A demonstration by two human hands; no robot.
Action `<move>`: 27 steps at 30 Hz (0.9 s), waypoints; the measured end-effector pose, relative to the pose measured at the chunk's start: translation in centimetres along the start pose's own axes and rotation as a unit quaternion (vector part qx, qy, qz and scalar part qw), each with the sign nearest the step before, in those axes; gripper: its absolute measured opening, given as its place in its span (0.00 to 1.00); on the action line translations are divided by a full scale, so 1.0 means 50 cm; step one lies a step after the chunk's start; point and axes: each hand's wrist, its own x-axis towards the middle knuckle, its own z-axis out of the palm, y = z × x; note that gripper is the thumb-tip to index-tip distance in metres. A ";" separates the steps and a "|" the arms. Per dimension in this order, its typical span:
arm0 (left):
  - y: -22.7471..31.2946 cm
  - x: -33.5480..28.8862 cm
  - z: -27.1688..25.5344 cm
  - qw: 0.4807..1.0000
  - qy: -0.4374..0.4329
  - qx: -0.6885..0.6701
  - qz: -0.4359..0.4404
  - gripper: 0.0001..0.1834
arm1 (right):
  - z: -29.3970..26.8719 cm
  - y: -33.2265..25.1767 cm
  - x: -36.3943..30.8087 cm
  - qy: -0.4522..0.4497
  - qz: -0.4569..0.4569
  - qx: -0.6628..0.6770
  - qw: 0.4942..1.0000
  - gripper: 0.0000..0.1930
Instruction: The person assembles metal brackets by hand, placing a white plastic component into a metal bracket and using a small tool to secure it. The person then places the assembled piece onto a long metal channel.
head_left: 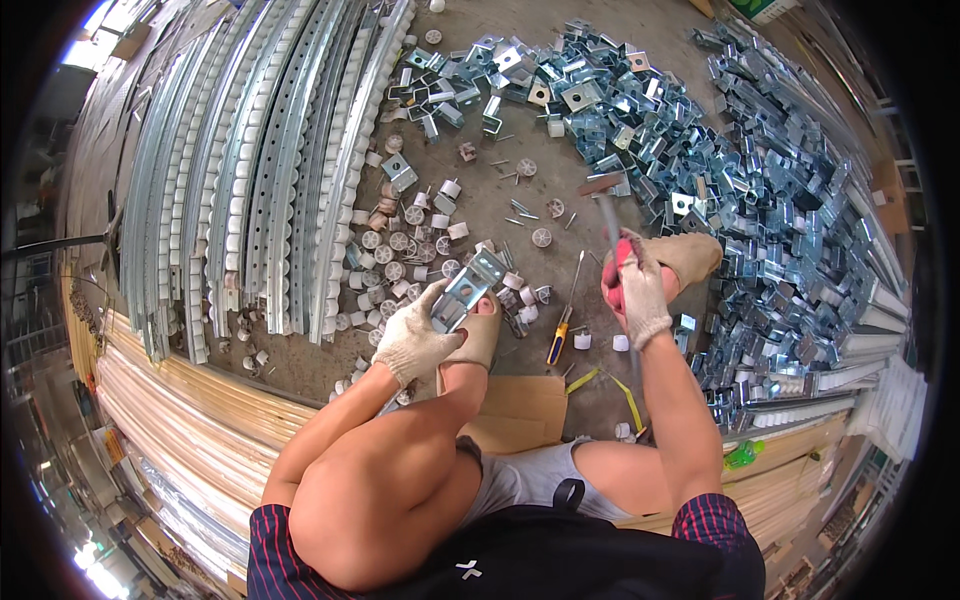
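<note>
— Head view: what did each hand have?
— The gloved left hand (412, 338) gripped a folded zinc-plated steel bracket (466, 290) above the sandal; the gloved right hand (637, 290) was closed round a wooden-handled hammer (603, 200), raised.
— Risk?
— A glancing blow could probably catch the left fingers or kick the bracket into the white plastic rollers (398, 250).

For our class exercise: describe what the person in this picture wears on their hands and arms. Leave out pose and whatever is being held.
Both hands wear knitted work gloves, off-white and grubby. The left hand has a plain one with a ribbed cuff; the right hand has one with a red-pink coating on the palm side. The forearms are bare. Short sleeves, dark with thin red stripes, end at the upper arms.
</note>
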 end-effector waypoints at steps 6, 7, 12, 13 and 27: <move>0.014 -0.017 0.005 1.000 -0.009 -0.006 -0.018 0.42 | 0.075 0.084 -0.077 -0.185 -0.163 -0.298 0.922 0.23; 0.011 -0.017 0.006 1.000 -0.003 -0.009 -0.022 0.42 | 0.078 0.093 -0.074 -0.180 -0.171 -0.278 0.928 0.24; 0.033 -0.003 -0.015 0.999 0.016 0.032 0.004 0.38 | 0.047 0.063 -0.034 -0.143 -0.086 -0.214 0.962 0.24; 0.033 -0.002 -0.012 1.000 0.016 0.025 0.008 0.38 | 0.048 0.072 -0.035 -0.158 -0.115 -0.232 0.953 0.23; -0.007 0.007 0.017 1.000 0.002 0.017 0.024 0.39 | 0.054 0.031 -0.028 -0.231 -0.075 -0.372 0.896 0.24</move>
